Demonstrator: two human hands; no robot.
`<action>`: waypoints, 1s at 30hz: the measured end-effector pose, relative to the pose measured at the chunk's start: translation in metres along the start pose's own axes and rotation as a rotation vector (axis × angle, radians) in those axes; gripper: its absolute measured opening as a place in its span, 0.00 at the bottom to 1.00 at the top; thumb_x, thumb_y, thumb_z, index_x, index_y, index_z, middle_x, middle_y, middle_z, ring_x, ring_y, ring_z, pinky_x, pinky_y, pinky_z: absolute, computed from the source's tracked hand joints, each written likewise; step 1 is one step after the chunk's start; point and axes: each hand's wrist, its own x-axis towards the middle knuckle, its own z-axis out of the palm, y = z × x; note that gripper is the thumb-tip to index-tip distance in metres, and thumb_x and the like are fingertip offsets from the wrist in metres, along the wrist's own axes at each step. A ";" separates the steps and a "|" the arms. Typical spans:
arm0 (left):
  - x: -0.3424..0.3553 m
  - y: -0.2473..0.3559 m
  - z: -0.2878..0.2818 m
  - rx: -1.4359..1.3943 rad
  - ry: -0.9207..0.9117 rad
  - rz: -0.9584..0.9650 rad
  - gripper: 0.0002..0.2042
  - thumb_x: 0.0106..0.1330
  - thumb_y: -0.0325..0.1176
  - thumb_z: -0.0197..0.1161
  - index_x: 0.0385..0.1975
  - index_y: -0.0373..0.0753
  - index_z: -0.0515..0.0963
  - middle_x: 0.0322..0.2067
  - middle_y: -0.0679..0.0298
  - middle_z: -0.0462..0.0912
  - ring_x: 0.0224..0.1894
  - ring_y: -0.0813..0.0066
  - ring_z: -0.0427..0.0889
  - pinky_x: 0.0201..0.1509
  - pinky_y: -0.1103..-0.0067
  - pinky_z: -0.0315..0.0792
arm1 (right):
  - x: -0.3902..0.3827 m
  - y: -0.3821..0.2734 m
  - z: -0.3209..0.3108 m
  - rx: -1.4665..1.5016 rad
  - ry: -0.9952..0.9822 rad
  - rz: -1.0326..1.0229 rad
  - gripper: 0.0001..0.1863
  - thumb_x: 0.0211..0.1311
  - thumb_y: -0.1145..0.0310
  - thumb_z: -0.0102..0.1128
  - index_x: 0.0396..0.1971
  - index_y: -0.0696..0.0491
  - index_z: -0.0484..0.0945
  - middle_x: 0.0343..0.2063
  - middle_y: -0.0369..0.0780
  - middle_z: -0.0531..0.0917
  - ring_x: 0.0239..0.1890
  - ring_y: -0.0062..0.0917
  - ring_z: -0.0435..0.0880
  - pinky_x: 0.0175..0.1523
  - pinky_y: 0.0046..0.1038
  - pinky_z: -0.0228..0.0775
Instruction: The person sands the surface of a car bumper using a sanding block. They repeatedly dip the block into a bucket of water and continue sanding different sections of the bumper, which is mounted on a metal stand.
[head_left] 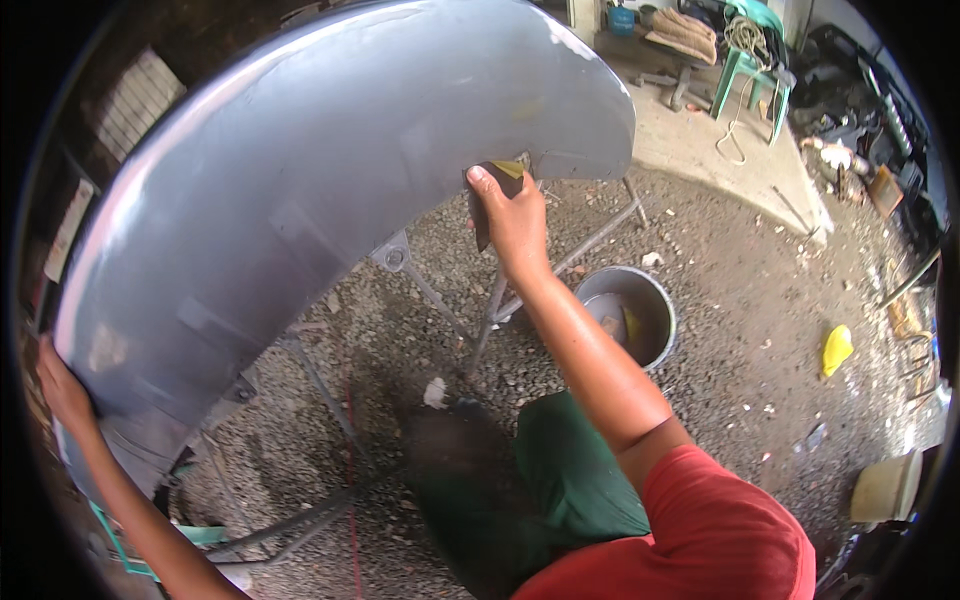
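Observation:
A long, curved grey car body panel (330,140) slants across the left and middle, with pale patches along its edges. My right hand (520,222) is closed on a dark sheet of sandpaper (483,215), pinched under the thumb at the panel's near edge. One corner of the sheet looks yellowish. At the far left end of the panel, my left hand (68,392) grips its outer edge. The fingertips of that hand are partly hidden at the edge.
Metal stand legs (490,315) hold the panel over gravel ground (350,310). A grey bucket (660,300) with some water sits right of my knees. Farther off are a green plastic chair (748,70) with rope, a yellow object (837,350) and a beige container (885,487).

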 end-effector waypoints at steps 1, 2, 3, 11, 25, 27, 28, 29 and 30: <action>0.005 -0.007 -0.008 0.082 0.037 0.079 0.27 0.78 0.49 0.37 0.63 0.39 0.74 0.62 0.52 0.76 0.65 0.53 0.72 0.69 0.69 0.63 | -0.008 0.007 0.010 0.126 0.040 0.033 0.24 0.63 0.56 0.70 0.47 0.61 0.75 0.30 0.37 0.81 0.23 0.17 0.78 0.23 0.21 0.74; -0.004 0.022 -0.006 0.044 -0.003 -0.016 0.27 0.78 0.48 0.38 0.62 0.37 0.74 0.62 0.51 0.76 0.65 0.53 0.72 0.69 0.70 0.62 | -0.013 0.013 0.015 0.221 0.093 0.050 0.25 0.63 0.56 0.70 0.48 0.61 0.75 0.31 0.37 0.80 0.24 0.17 0.78 0.23 0.21 0.74; 0.002 0.014 -0.011 0.027 0.007 0.011 0.27 0.78 0.48 0.39 0.62 0.35 0.74 0.62 0.51 0.76 0.66 0.54 0.72 0.69 0.70 0.62 | -0.025 0.015 0.032 0.211 0.099 0.098 0.25 0.65 0.57 0.69 0.51 0.60 0.73 0.34 0.37 0.80 0.26 0.16 0.77 0.23 0.21 0.74; 0.001 0.023 -0.017 -0.050 0.019 -0.033 0.28 0.78 0.47 0.38 0.59 0.31 0.75 0.61 0.49 0.77 0.65 0.54 0.72 0.69 0.69 0.62 | -0.028 0.022 0.032 0.418 0.054 0.165 0.20 0.65 0.58 0.69 0.43 0.58 0.76 0.30 0.33 0.80 0.23 0.12 0.74 0.24 0.18 0.69; 0.000 0.024 -0.026 -0.009 0.031 -0.003 0.28 0.78 0.48 0.39 0.59 0.31 0.76 0.60 0.49 0.77 0.64 0.53 0.73 0.70 0.69 0.61 | 0.014 0.003 -0.003 0.421 0.147 0.193 0.19 0.66 0.58 0.67 0.41 0.60 0.80 0.25 0.35 0.80 0.21 0.19 0.78 0.26 0.25 0.74; -0.001 0.029 -0.015 -0.031 0.031 -0.008 0.28 0.77 0.47 0.39 0.59 0.30 0.76 0.60 0.49 0.77 0.64 0.54 0.73 0.69 0.69 0.62 | 0.008 0.011 0.004 0.186 0.188 0.005 0.21 0.64 0.56 0.67 0.43 0.60 0.81 0.28 0.38 0.84 0.26 0.24 0.81 0.34 0.29 0.77; -0.001 0.025 -0.018 -0.020 0.040 -0.001 0.28 0.77 0.47 0.40 0.59 0.30 0.76 0.60 0.49 0.77 0.64 0.54 0.73 0.69 0.69 0.62 | 0.000 0.012 0.011 0.080 0.202 -0.076 0.22 0.64 0.56 0.68 0.44 0.61 0.81 0.30 0.40 0.86 0.28 0.27 0.83 0.39 0.31 0.78; 0.000 0.022 -0.020 -0.010 0.049 0.007 0.28 0.77 0.47 0.40 0.59 0.30 0.76 0.60 0.49 0.78 0.64 0.54 0.73 0.69 0.70 0.62 | -0.008 0.014 0.012 -0.074 0.112 -0.048 0.23 0.61 0.53 0.69 0.42 0.60 0.83 0.33 0.43 0.88 0.35 0.31 0.85 0.47 0.33 0.76; 0.003 0.019 -0.025 -0.010 0.047 0.002 0.27 0.77 0.47 0.40 0.59 0.30 0.76 0.60 0.49 0.78 0.64 0.54 0.73 0.69 0.69 0.62 | -0.002 0.014 0.009 -0.075 0.081 -0.046 0.23 0.60 0.52 0.70 0.41 0.60 0.83 0.32 0.44 0.88 0.35 0.30 0.86 0.46 0.32 0.76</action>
